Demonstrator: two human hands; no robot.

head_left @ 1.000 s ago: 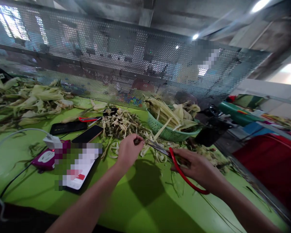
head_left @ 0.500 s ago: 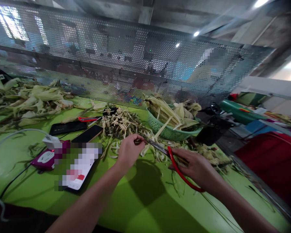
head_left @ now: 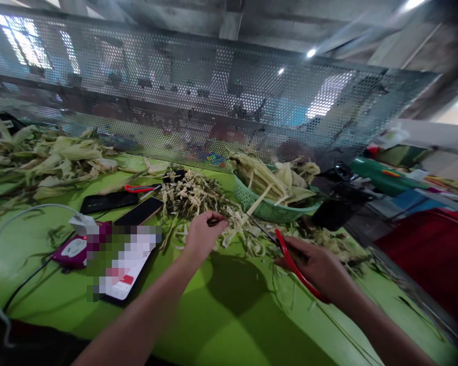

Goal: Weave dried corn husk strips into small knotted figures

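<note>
Red-handled scissors (head_left: 301, 272) are held in my right hand (head_left: 320, 267), its fingers in the handle loops. Their blades point up and left toward the loose strips. My left hand (head_left: 202, 236) is closed in a pinch over the table; whatever lies between its fingertips is too small to make out. Close to those fingertips are pale corn husk strips (head_left: 257, 246). Just behind the left hand lies a heap of short, knotted-looking husk pieces (head_left: 194, 190). A green plastic basket (head_left: 259, 208) beyond the scissors holds larger husks (head_left: 261, 175).
A husk pile (head_left: 57, 157) covers the far left of the green table (head_left: 229, 325). Left of my hand lie dark phones (head_left: 139, 211), a lit phone (head_left: 132, 274), a purple power adapter (head_left: 70, 251) with cables and a second red-handled scissors (head_left: 137, 188). A perforated metal screen (head_left: 198, 96) stands behind.
My right hand with the scissors has drawn back slightly to the right, so the blade tips are farther from my left fingertips. My left hand has barely moved and stays pinched.
</note>
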